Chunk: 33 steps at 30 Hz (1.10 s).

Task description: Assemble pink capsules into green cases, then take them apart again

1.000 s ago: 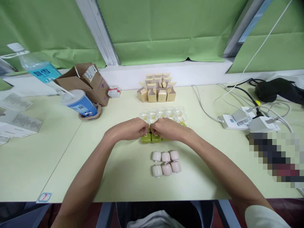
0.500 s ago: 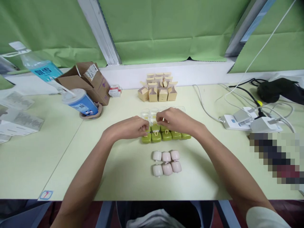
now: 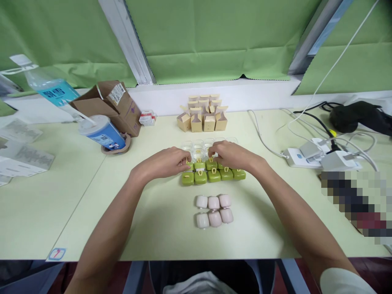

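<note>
Drawn apart since a second ago, your left hand (image 3: 168, 162) and right hand (image 3: 234, 156) curl half-open at glossy green, yellow-looped cases (image 3: 214, 176); any grip is unclear.

Green cloth (image 3: 208, 45) covers the window area across the top of the frame. At upper left, a clear bottle with a blue label (image 3: 56, 93) tilts behind a blue cup (image 3: 107, 137) with a pale lid and straw. The cup leans in a brown holder (image 3: 125, 147), beside an open cardboard box (image 3: 128, 116) and a small red-and-white carton (image 3: 148, 118). White packaging (image 3: 23, 157) lies at the left edge. At right, a white power strip (image 3: 301, 158) bears plugs, near tangled cables and a black device (image 3: 358, 116). A numbered sticker (image 3: 57, 254) marks the lower left.
</note>
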Motion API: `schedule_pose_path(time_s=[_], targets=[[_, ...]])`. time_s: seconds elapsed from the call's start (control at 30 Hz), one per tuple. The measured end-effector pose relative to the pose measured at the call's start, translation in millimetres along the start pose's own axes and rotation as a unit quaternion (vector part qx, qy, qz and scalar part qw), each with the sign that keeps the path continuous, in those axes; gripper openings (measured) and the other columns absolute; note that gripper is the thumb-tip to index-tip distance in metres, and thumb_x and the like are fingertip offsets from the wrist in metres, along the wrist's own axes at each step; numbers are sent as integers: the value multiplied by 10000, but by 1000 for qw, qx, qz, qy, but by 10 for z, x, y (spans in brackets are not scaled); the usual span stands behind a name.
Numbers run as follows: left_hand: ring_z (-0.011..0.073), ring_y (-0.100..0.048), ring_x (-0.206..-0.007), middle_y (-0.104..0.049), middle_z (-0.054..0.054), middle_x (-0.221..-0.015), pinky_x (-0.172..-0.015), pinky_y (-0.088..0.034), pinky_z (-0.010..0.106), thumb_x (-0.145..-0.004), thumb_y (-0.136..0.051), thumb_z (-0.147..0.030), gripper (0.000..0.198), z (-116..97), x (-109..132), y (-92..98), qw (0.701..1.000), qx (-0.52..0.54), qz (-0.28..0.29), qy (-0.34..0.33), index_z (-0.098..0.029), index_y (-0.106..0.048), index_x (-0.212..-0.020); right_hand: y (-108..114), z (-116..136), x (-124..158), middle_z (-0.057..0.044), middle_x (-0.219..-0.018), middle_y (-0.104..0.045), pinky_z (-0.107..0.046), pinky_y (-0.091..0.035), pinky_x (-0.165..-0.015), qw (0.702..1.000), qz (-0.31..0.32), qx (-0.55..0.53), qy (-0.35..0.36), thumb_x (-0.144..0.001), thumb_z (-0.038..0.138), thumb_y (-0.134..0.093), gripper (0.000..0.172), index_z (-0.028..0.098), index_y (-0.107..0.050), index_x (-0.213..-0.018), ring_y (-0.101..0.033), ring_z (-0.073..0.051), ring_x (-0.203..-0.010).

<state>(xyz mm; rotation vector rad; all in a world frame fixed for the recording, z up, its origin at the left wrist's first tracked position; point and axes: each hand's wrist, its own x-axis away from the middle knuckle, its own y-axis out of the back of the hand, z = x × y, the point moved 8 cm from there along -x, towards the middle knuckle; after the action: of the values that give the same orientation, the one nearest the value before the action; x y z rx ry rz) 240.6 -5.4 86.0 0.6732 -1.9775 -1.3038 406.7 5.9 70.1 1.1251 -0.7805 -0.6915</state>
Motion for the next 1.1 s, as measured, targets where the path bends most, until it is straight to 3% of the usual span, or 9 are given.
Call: schedule_pose_path(time_s=[0.2,0.37,0.47,0.67,0.93,1.1], targets=[[241,-676,-854,-782,77,-983,-706,-399,342,-1033,-524,-316,247,11,-14,9,1000,-11,-3,4,-200,-742,-1028,-20,14,2,-143,-1223,-778,-309,-398,-770,1000,9,-11,9,-979,13,-545,313,154,-776,-1135,-681,-258,-1060],[312,-676,-1190,-753,109,-1268,-936,-489,391,-1007,-562,-277,265,186,-126,-1,998,-22,-67,-1,-196,-724,-1200,3,12,-28,-142,-1223,-780,-296,-402,-767,999,-26,-21,13,-1001,31,-532,315,160,-784,-1139,-689,-243,-1041],[330,-641,-1300,-726,123,-1332,-1031,-498,431,-1025,-496,-245,317,321,-208,-67,997,-19,-71,8,-193,-711,-1252,14,-37,-46,-144,-1235,-780,-294,-399,-754,999,-44,-24,1,-1020,60,-531,306,164,-785,-1154,-693,-235,-1014],[330,-638,-1309,-721,135,-1344,-1079,-500,458,-1033,-447,-227,346,432,-262,-93,996,-8,-89,15,-177,-710,-1251,27,-115,-74,-120,-1173,-804,-292,-371,-726,998,-65,-15,-8,-994,44,-550,304,168,-795,-1125,-691,-222,-971],[328,-638,-1300,-722,133,-1323,-1098,-507,477,-1034,-464,-271,330,359,-213,-61,996,5,-87,10,-183,-711,-1234,-77,-42,-88,-117,-1159,-806,-293,-399,-749,999,-15,-29,13,-981,75,-614,230,168,-806,-1065,-698,-236,-1030],[319,-647,-1282,-735,129,-1298,-1093,-508,475,-1047,-450,-282,331,312,-211,-38,996,4,-88,2,-183,-715,-1218,-101,-10,-60,-94,-1076,-807,-289,-391,-727,998,9,-51,28,-973,50,-597,229,170,-785,-1024,-675,-208,-943]])
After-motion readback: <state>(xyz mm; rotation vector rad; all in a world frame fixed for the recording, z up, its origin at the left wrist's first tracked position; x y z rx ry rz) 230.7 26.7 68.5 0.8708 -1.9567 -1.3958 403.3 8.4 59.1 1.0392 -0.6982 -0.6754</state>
